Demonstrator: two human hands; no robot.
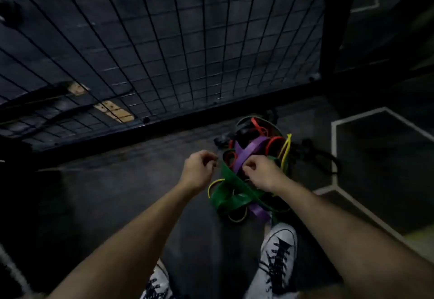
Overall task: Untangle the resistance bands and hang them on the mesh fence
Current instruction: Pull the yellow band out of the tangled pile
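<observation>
A tangled heap of resistance bands lies on the dark floor in front of my feet: a wide green band [229,190], a purple band [251,149], thin red bands [260,127] and a thin yellow band [287,149]. My right hand [261,172] is down on the heap with its fingers curled into the green and purple bands. My left hand [199,169] hovers just left of the heap, fingers bent, nothing clearly in it. The black mesh fence [164,47] stands right behind the heap.
My two white shoes [279,249] stand just below the heap. A black cable or band [326,157] loops on the floor to the right. White floor lines [334,148] mark the right side. Dark objects [223,139] lie by the fence base.
</observation>
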